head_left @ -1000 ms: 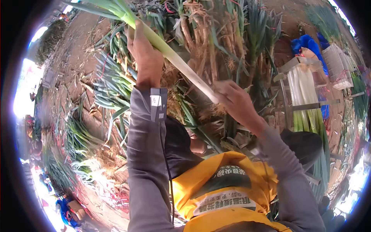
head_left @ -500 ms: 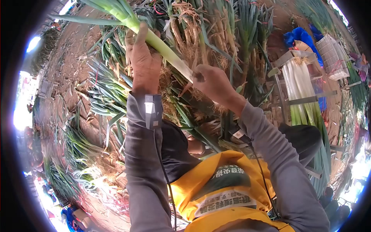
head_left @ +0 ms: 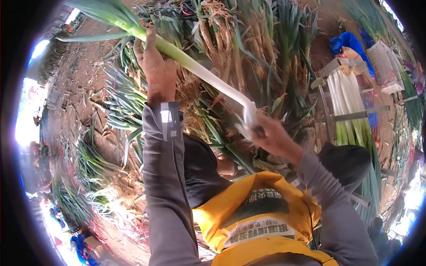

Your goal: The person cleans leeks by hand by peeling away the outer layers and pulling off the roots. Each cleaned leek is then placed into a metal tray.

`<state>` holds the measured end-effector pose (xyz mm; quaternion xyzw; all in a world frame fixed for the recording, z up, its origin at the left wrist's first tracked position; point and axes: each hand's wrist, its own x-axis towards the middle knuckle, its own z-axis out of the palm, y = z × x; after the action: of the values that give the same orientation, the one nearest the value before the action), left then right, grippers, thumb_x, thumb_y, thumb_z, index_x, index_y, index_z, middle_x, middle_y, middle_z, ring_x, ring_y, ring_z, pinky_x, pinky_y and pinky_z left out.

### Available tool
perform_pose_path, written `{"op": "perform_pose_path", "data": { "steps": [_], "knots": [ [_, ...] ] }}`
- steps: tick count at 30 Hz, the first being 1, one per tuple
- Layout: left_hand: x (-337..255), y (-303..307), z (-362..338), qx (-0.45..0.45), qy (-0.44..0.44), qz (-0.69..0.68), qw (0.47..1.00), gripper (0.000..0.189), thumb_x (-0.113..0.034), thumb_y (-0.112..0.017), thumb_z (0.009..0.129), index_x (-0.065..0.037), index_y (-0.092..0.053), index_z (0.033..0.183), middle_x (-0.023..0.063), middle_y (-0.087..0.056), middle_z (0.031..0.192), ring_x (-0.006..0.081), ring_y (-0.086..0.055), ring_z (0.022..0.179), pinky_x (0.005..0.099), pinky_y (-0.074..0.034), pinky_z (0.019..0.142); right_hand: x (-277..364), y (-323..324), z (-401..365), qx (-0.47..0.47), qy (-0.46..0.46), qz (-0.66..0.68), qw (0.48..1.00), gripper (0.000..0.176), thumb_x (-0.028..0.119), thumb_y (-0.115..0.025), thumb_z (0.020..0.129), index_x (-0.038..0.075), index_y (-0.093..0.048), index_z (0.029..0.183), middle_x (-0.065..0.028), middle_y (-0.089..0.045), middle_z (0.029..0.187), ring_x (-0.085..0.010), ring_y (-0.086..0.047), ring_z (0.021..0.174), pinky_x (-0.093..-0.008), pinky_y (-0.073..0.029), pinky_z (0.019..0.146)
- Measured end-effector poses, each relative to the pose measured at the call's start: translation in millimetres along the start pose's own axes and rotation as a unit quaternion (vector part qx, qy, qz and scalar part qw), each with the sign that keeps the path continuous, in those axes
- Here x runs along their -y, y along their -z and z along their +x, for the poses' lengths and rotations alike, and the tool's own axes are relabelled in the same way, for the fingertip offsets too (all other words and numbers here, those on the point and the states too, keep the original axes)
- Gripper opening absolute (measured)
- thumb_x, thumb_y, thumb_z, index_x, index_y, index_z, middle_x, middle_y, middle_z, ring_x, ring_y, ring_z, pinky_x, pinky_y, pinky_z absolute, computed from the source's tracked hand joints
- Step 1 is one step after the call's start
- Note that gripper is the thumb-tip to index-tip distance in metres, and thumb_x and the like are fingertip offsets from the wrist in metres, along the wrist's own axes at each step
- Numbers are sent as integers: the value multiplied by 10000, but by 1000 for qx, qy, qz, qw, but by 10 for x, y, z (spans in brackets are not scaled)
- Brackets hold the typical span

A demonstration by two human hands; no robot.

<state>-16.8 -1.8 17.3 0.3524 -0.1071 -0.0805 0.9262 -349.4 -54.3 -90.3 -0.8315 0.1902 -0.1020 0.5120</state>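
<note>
My left hand (head_left: 157,73) is closed around a long green onion (head_left: 206,77), just below where its green leaves fan out to the upper left. The onion's white shank runs down to the right and bends near its lower end. At that end my right hand (head_left: 277,136) is closed on whitish outer skin (head_left: 248,119), blurred by motion. How much of the onion's tip lies in those fingers is hidden. Beneath both hands lie untrimmed green onions (head_left: 222,40) with brown roots and dry outer leaves.
To the right, a metal rack (head_left: 326,104) holds a bundle of peeled green onions (head_left: 348,95) by a strap. Beyond it are a blue plastic bag (head_left: 350,46) and a white crate (head_left: 386,66). More onion bundles (head_left: 126,99) lie on the littered ground at left.
My right hand has moved down and right, away from my left hand, drawing skin along the shank. More white shank shows. My left hand has shifted slightly left.
</note>
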Motion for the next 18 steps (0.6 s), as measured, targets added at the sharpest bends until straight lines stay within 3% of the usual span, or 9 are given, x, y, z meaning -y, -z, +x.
{"op": "perform_pose_path", "data": {
  "steps": [4,5,6,7,9,11,13,16,18],
  "knots": [
    [-39,285,41,59,9,119,991,737,-209,-679,964,-151,-217,1534,92,-595,1085,236,-631,883,393,-560,733,-1257,-362,-735,416,-132,-239,867,346,212,-671,903,32,-608,1192,-192,-685,977,-356,-676,962,-457,-526,850],
    [29,382,75,100,-146,319,931,686,-196,-678,966,-126,-259,1505,93,-593,1080,231,-633,889,396,-565,745,-1101,-415,-639,412,-117,-241,871,346,212,-671,903,32,-608,1192,-192,-685,977,-356,-676,962,-457,-526,850],
    [69,454,71,124,-290,499,807,637,-184,-676,968,-100,-300,1475,94,-591,1075,227,-634,894,399,-569,756,-732,-407,-548,284,-74,-183,938,408,233,-680,907,16,-590,1241,-194,-682,1006,-345,-679,961,-447,-528,848],
    [5,231,-27,57,-138,260,954,455,-149,-654,978,-50,-407,1347,113,-576,1063,237,-625,931,400,-555,846,-426,-388,-430,147,-27,-119,982,471,254,-689,911,-1,-571,1289,-196,-678,1034,-335,-682,961,-438,-530,847],
    [8,-8,-103,37,14,-6,999,315,-142,-662,978,-14,-515,1225,128,-580,1071,271,-617,1010,449,-519,979,-109,-268,13,61,81,18,995,573,272,-650,958,-29,-478,1414,-235,-632,1276,-334,-681,1086,-405,-546,867],
    [140,-7,-161,56,55,-15,997,331,-157,-672,974,-8,-515,1225,126,-590,1099,273,-615,1034,450,-511,990,365,-108,383,35,-129,319,938,593,279,-617,1001,-27,-406,1464,-200,-653,1208,-220,-689,1040,-323,-559,797],
    [170,-75,-397,71,163,-4,984,392,-178,-705,954,1,-510,1243,122,-616,1162,271,-609,1084,425,-489,1011,383,-157,699,-46,59,501,862,532,325,-588,1028,-18,-458,1413,-100,-644,1059,-151,-671,905,-275,-561,672],
    [391,93,-633,182,128,181,958,237,-212,-655,974,-40,-633,1136,93,-664,1093,190,-639,1000,341,-503,912,844,-41,937,-134,-26,608,782,391,381,-628,1002,30,-611,1174,-61,-672,997,-126,-636,795,-266,-529,639],
    [267,-231,-975,116,341,129,924,334,-251,-631,994,-31,-624,1245,74,-695,1074,191,-657,1011,319,-517,896,954,65,988,-169,-44,600,781,303,362,-675,976,63,-633,1000,-26,-688,915,-103,-624,716,-248,-489,578]
  ]
}}
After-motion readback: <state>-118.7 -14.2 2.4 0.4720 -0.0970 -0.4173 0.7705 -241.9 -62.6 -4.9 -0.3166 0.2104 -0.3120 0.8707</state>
